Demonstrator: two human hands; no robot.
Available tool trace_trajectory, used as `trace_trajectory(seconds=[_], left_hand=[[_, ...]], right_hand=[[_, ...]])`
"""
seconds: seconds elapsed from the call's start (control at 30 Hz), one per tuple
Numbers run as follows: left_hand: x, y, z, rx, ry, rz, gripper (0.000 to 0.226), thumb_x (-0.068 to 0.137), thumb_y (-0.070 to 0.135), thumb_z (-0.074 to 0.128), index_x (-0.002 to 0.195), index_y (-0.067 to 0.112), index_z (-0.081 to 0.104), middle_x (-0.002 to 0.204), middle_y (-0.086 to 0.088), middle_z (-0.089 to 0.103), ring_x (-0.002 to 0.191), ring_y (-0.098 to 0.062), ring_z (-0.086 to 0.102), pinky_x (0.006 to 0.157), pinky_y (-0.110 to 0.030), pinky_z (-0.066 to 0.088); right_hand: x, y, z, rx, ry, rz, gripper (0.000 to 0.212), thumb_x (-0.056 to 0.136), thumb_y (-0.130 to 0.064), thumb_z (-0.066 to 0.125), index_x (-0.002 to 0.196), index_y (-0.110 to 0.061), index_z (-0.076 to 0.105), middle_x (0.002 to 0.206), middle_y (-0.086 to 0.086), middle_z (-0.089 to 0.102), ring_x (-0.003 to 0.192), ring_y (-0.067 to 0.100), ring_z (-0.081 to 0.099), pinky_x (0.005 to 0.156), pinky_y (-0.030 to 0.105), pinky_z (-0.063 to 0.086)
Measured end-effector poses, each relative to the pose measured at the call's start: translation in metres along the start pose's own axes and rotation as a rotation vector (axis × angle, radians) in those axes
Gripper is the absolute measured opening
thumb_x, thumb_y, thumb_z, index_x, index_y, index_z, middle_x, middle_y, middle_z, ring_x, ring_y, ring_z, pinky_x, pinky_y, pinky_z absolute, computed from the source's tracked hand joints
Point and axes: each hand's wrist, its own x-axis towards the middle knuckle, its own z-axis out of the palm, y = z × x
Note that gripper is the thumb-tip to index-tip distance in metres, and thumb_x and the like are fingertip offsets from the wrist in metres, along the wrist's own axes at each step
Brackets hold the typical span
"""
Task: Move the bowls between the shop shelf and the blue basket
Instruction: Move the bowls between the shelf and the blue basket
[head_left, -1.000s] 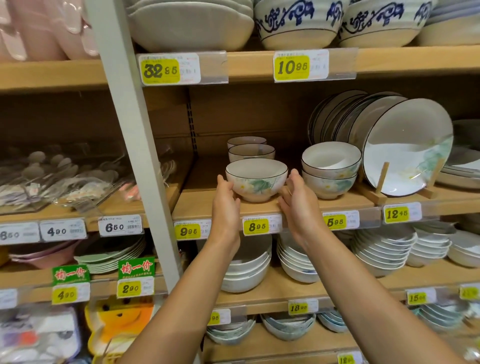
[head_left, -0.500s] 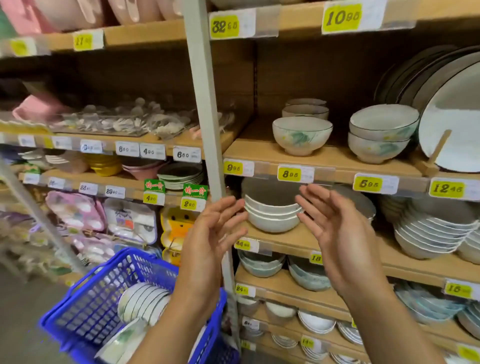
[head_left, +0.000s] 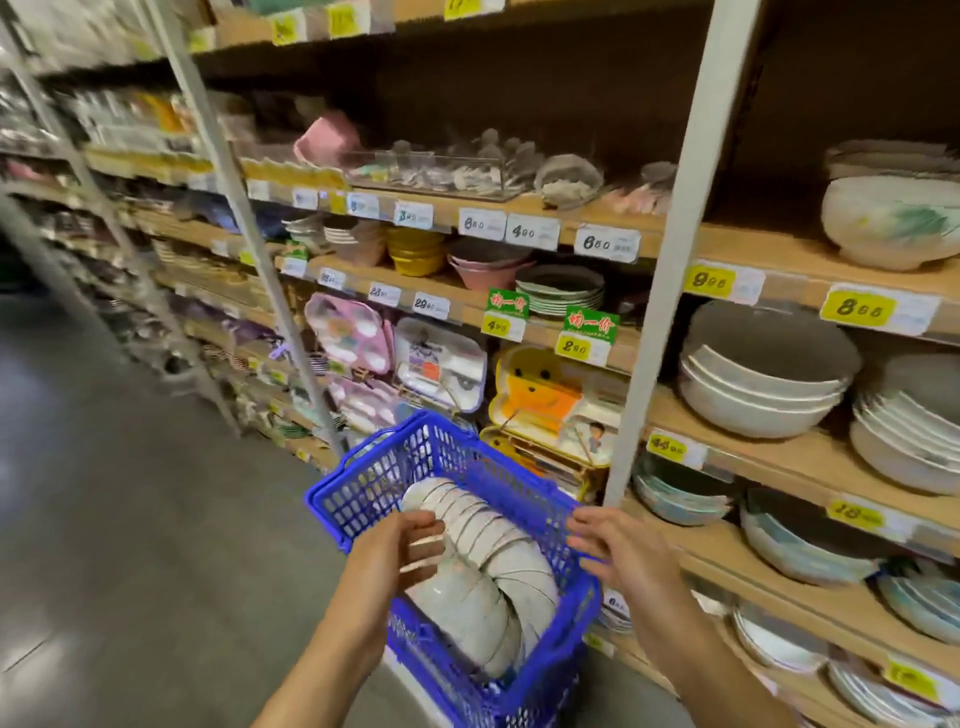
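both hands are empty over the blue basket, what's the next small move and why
Probably lower both hands onto the nearest bowl in the row of nested bowls in the blue basket. The left hand and right hand are open, empty, and flank that row, so closing on one bowl fits.

Both empty hands (head_left: 511, 558) hover over bowls (head_left: 483, 566) in blue basket (head_left: 561, 525).

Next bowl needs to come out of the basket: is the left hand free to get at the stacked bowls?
Probably yes. The left hand is open and empty just above the stacked bowls, the blue basket has no cover, and nothing lies between them.
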Motion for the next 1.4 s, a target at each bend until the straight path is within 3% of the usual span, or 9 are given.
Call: trace_trajectory(seconds=[0.23,0.43,0.53,0.73,0.9,1.07,1.23,1.33,1.4], left_hand=[[0.063,-0.001,-0.120,0.145,0.011,-0.078,0.025,0.093,0.015,0.047,0.088,0.007,0.070,0.089,-0.011,0.075,0.073,-0.019,0.066,0.065,-0.028,0.051],[0.116,0.006,-0.171,0.273,-0.071,-0.103,0.021,0.094,0.018,0.049,0.088,0.011,0.068,0.087,-0.006,0.073,0.076,-0.018,0.063,0.068,-0.027,0.050],[0.150,0.010,-0.173,0.344,-0.124,-0.126,0.020,0.095,0.020,0.050,0.089,0.010,0.066,0.089,-0.006,0.070,0.079,-0.019,0.062,0.071,-0.029,0.048],[0.234,0.006,-0.145,0.587,-0.268,-0.137,0.021,0.096,0.018,0.044,0.089,0.007,0.060,0.086,-0.008,0.063,0.073,-0.019,0.055,0.068,-0.030,0.044],[0.300,-0.008,-0.120,0.771,-0.369,-0.184,0.024,0.094,0.017,0.044,0.074,0.015,0.055,0.077,-0.008,0.058,0.067,-0.019,0.050,0.064,-0.028,0.040],[0.348,-0.024,-0.107,0.966,-0.487,-0.216,0.030,0.090,0.010,0.043,0.060,0.016,0.045,0.061,-0.004,0.048,0.060,-0.017,0.043,0.058,-0.028,0.031],[0.380,-0.057,-0.093,1.172,-0.652,-0.285,0.027,0.095,0.017,0.045,0.087,-0.003,0.060,0.083,-0.023,0.057,0.083,-0.032,0.062,0.066,-0.036,0.041],[0.395,-0.085,-0.092,1.316,-0.786,-0.300,0.022,0.094,0.021,0.047,0.090,0.008,0.064,0.093,-0.014,0.063,0.088,-0.023,0.060,0.071,-0.033,0.043],[0.403,-0.107,-0.094,1.385,-0.832,-0.353,0.027,0.094,0.022,0.050,0.107,0.006,0.067,0.110,-0.015,0.065,0.101,-0.024,0.061,0.078,-0.029,0.045]], right_hand=[[0.024,0.059,0.117,-0.108,-0.087,0.145,0.017,0.095,-0.005,0.050,0.090,-0.008,0.066,0.090,0.010,0.069,0.077,0.020,0.062,0.066,0.026,0.044],[0.056,0.092,0.172,-0.257,-0.039,0.247,0.017,0.095,-0.021,0.055,0.098,-0.010,0.067,0.099,0.007,0.070,0.095,0.024,0.066,0.084,0.038,0.051],[0.076,0.102,0.186,-0.291,0.004,0.285,0.015,0.095,-0.021,0.056,0.096,-0.010,0.067,0.096,0.006,0.070,0.093,0.024,0.066,0.086,0.038,0.052],[0.135,0.124,0.206,-0.263,0.066,0.353,0.011,0.093,-0.012,0.055,0.085,-0.007,0.062,0.080,0.008,0.061,0.071,0.021,0.054,0.061,0.026,0.040],[0.186,0.142,0.215,-0.278,0.135,0.396,0.013,0.090,-0.008,0.053,0.079,-0.007,0.059,0.077,0.014,0.057,0.071,0.023,0.049,0.067,0.033,0.035],[0.210,0.151,0.216,-0.386,0.177,0.437,0.016,0.091,-0.014,0.050,0.077,-0.008,0.055,0.072,0.012,0.056,0.062,0.021,0.048,0.060,0.026,0.033],[0.222,0.168,0.220,-0.612,0.166,0.482,0.024,0.094,-0.018,0.046,0.093,-0.003,0.065,0.096,0.014,0.065,0.081,0.023,0.055,0.075,0.034,0.044],[0.228,0.178,0.226,-0.816,0.088,0.511,0.027,0.094,-0.022,0.047,0.114,-0.010,0.062,0.120,0.011,0.063,0.109,0.026,0.058,0.085,0.029,0.042],[0.231,0.187,0.232,-0.932,0.070,0.508,0.030,0.094,-0.021,0.049,0.121,-0.011,0.058,0.128,0.011,0.060,0.118,0.026,0.055,0.090,0.028,0.041]])
